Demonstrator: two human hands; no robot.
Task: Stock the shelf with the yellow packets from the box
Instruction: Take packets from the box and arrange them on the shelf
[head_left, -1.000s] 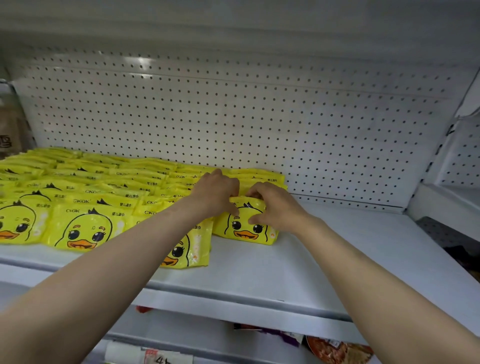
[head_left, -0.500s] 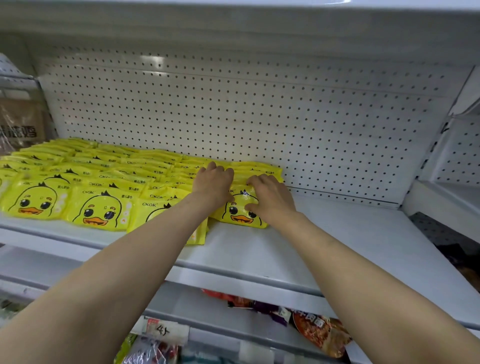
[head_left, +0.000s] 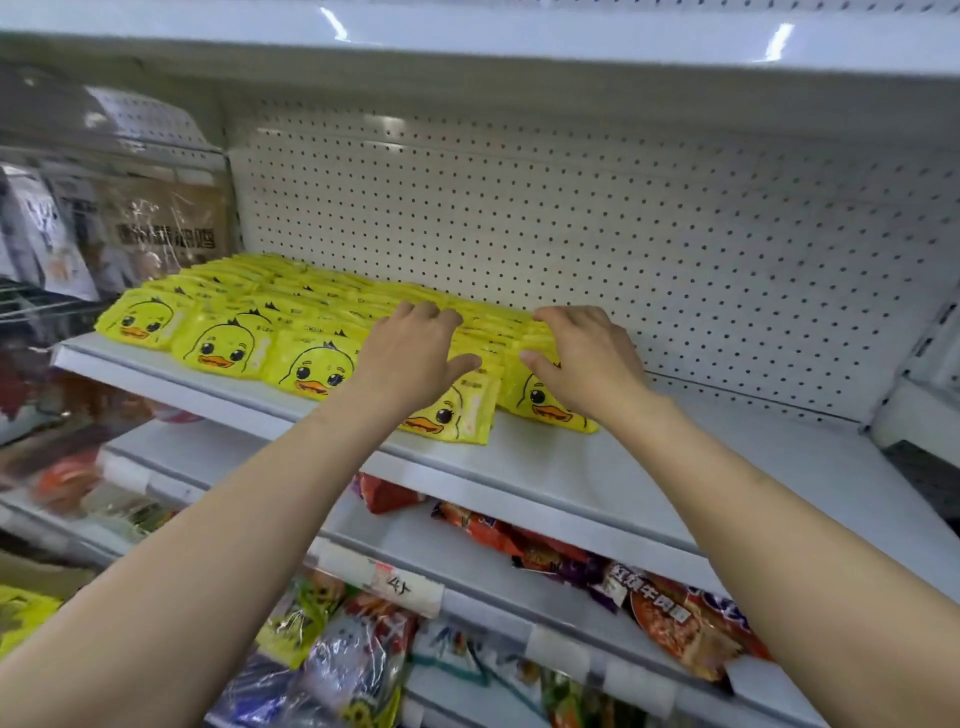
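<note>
Flat, glossy yellow packets (head_left: 311, 332) printed with duck faces lie in overlapping rows on the white metal shelf (head_left: 597, 467); left hand (head_left: 410, 358) and right hand (head_left: 587, 358) rest over the rightmost rows, fingers loosely spread, gripping nothing; perforated back panel (head_left: 571, 208) behind.

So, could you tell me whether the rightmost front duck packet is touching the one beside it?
Touching: in the head view the rightmost packet butts against its neighbour.

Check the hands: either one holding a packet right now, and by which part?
Neither grips anything. The left hand and right hand lie spread, fingers relaxed, on top of the rightmost rows of yellow packets on the shelf.
</note>
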